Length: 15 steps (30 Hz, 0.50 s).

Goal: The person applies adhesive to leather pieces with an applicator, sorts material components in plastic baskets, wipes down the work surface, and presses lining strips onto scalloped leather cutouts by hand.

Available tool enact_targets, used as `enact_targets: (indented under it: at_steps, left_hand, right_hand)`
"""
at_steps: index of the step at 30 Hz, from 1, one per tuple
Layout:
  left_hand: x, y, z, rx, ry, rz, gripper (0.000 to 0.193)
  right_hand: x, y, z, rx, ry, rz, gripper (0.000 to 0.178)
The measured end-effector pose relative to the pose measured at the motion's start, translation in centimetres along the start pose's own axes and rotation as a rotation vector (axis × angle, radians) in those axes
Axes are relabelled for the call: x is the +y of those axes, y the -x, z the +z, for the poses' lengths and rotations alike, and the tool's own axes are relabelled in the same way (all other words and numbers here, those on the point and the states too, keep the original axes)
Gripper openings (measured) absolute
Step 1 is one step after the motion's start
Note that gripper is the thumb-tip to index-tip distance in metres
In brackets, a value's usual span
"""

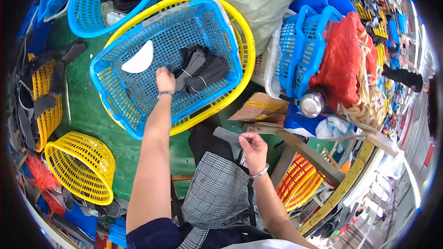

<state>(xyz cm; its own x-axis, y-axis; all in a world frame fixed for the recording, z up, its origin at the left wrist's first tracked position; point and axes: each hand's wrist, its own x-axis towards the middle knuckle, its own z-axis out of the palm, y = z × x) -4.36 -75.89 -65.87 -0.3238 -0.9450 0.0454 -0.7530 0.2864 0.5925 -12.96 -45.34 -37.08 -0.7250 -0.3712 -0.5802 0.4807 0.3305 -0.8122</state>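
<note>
My left hand (165,81) reaches down into a blue plastic basket (104,76). Its fingers look closed, and whatever they may hold is hidden. Just right of it lie dark grey fabric pieces (214,68), bundled with thin light bands. A white half-round piece (140,59) rests in the basket to the left of that hand. The blue basket sits inside a larger yellow basket (248,50). Nearer my body, my right hand (254,150) pinches a flat grey fabric piece (226,135) between thumb and fingers, above my checked apron (210,189).
An empty-looking yellow basket (80,166) lies tilted at the left. Another blue basket (85,18) holds dark pieces at the far left. Rightward stand stacked blue baskets (297,50), a red bag (344,60), a metal flask (313,103) and a wooden frame (318,161).
</note>
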Motion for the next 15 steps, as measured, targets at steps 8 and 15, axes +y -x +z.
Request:
enact_targets:
  at_steps: [8, 15]
  left_hand:
    - [22.7, 7.2, -19.1, -0.47, 0.892, -0.09, 0.033]
    - [49.1, 34.2, -33.3, -1.547, 1.386, 0.505, 0.032]
  right_hand:
    - [-9.7, 18.4, -7.5, 0.364, -0.028, 0.034, 0.016]
    - [-10.2, 43.3, -25.8, 1.449, 0.01, -0.575, 0.033]
